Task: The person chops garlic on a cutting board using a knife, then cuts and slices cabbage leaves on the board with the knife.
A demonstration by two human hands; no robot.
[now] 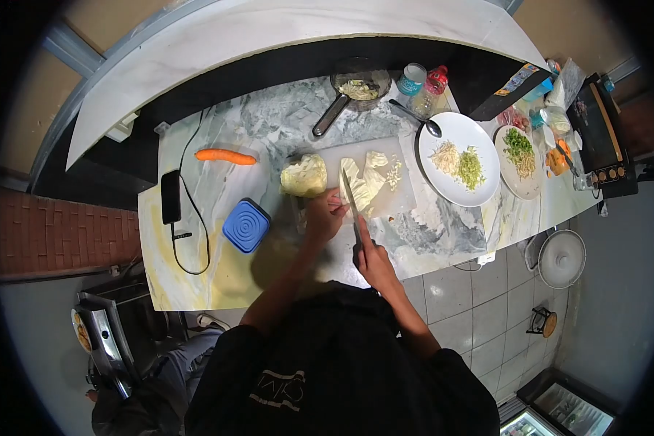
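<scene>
My right hand (373, 256) is closed on the handle of a knife (352, 198), whose blade lies over pale cabbage leaves (363, 187) on a white cutting board (400, 196). Just left of the blade, my left hand (325, 216) has its fingers bent together at the edge of the leaves; whether they grip a leaf is hard to tell. A larger piece of cabbage (304, 176) sits at the board's left side, above my left hand. Small chopped bits (394, 173) lie on the right part of the board.
Left on the marble counter are a carrot (226, 156), a phone (171, 196) with a cable and a blue container (246, 226). A strainer (361, 86) is behind the board. Rightward stand two plates (454, 192) (517, 190) with chopped food. A person (160, 385) is at lower left.
</scene>
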